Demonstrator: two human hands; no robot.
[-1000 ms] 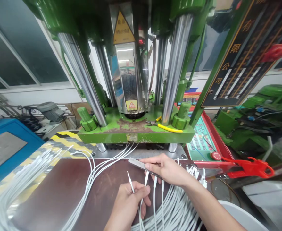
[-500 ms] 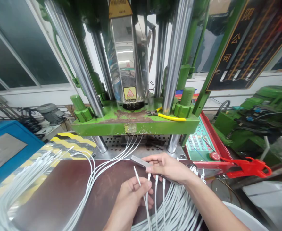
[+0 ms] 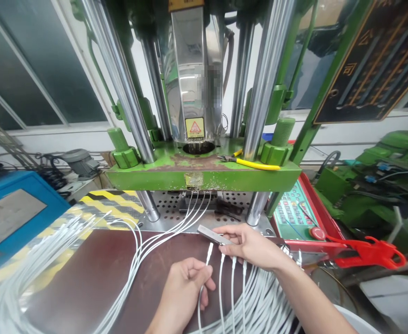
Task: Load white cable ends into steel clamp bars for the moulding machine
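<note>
My right hand [image 3: 247, 243] is closed around a flat grey metal bar [image 3: 213, 235], held tilted above the brown board. Three white cables [image 3: 233, 278] hang from the bar's lower side, their white ends against it; my fingers partly hide where they meet. My left hand [image 3: 188, 287] pinches another white cable [image 3: 209, 255] just below its plug end. That end points up, slightly below the left part of the bar, and looks apart from it. Beneath my right forearm lies a thick bundle of white cables [image 3: 259, 297].
A green press [image 3: 155, 180] with steel columns stands ahead, several cables running under it. Yellow-handled pliers [image 3: 256, 163] lie on its plate. Left is another cable bundle [image 3: 33, 264] by the brown board [image 3: 75, 273]. Right are a button panel [image 3: 292, 211] and a red plastic piece [image 3: 374, 250].
My left thumb and fingers have moved off the cable at the bar's left part, which now hangs from it. The loose cable's end has come up closer to the bar. The view has shifted slightly.
</note>
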